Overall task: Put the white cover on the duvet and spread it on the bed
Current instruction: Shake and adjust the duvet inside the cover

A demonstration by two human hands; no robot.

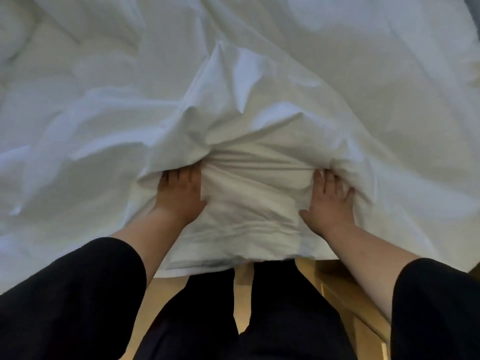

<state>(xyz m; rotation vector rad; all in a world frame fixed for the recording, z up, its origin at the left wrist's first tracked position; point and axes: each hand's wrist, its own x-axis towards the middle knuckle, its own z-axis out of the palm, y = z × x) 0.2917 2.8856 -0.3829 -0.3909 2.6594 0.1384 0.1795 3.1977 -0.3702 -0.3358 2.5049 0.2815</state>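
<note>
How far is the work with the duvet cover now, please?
Done: the white cover already lies rumpled across the bed. In hand: the left hand and right hand reach under its bunched edge on either side of the white bundle. Left: smoothing and spreading it flat.

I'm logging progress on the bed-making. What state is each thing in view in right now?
white cover: rumpled over the bed, bunched into folds between the hands, its near edge hanging over the bedside.
duvet: the smoother white layer between the hands, partly tucked under the bunched cover; how far inside cannot be told.
left hand: fingers pushed under the cover's fold, fingertips hidden.
right hand: fingers spread, pressing into the cover's fold.
</note>
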